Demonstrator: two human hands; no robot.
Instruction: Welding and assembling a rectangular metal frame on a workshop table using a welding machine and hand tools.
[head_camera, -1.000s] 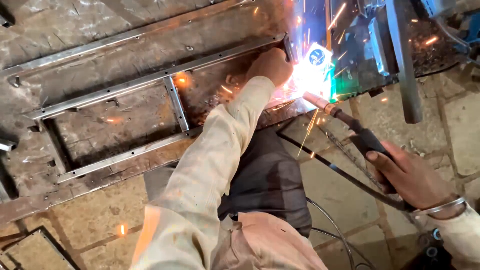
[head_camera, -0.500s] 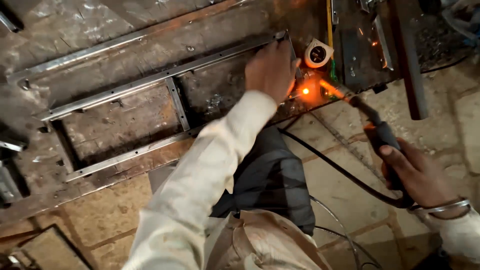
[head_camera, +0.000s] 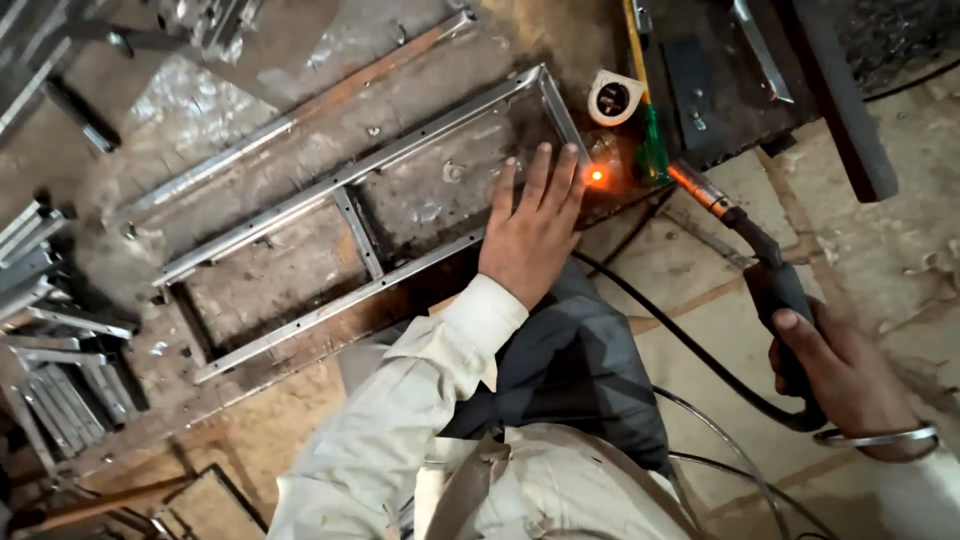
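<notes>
While a fresh weld spot (head_camera: 597, 176) glows orange at the near right corner of the metal frame (head_camera: 350, 215), the left hand (head_camera: 530, 235) is pressed flat, fingers spread, on that corner, seemingly to keep it from shifting. The welding torch (head_camera: 770, 285) is gripped in the closed right hand (head_camera: 850, 375), its long axis slanting up-left, tip aimed at the glow but held just apart. The frame's length is laid diagonally across the work plate (head_camera: 300, 90).
</notes>
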